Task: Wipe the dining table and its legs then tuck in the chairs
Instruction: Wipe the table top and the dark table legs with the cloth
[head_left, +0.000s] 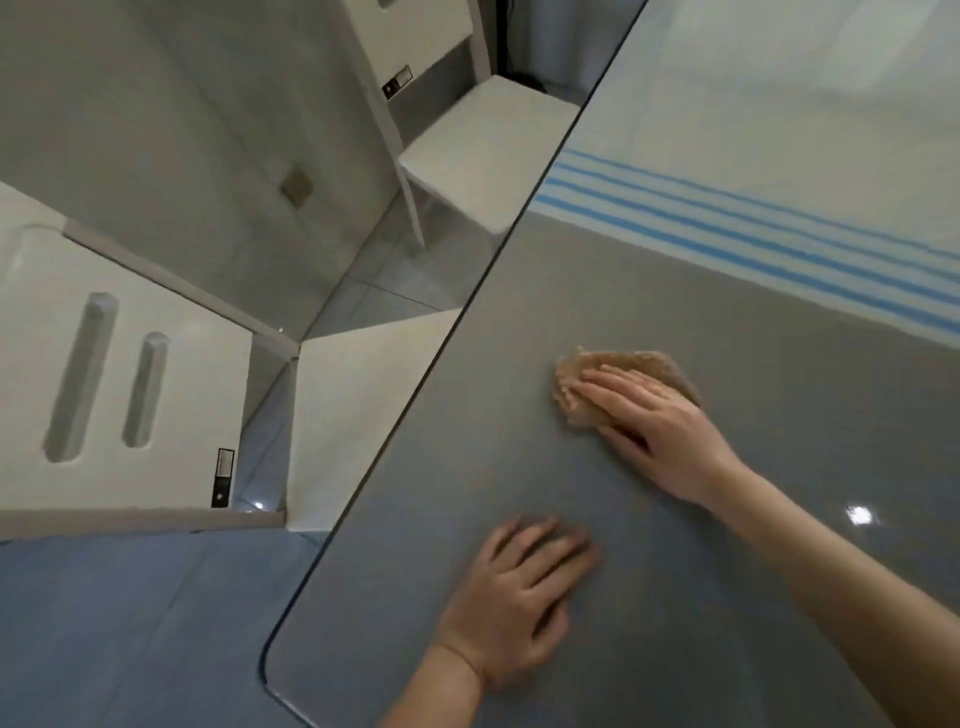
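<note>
Two-handed stance: left hand lies flat, fingers spread, near the table corner; right hand presses the cloth flat, fingers straight. Tabletop wiping seems underway; next, sweep onward with steady pressure.

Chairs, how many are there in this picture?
2. The far chair stands at the table edge, top centre; the near chair is at the same edge, lower left. Others may be out of view.

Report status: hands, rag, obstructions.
Left hand flat on table. Right hand pressing rag, fingers straight. Striped runner ahead of rag.
</note>
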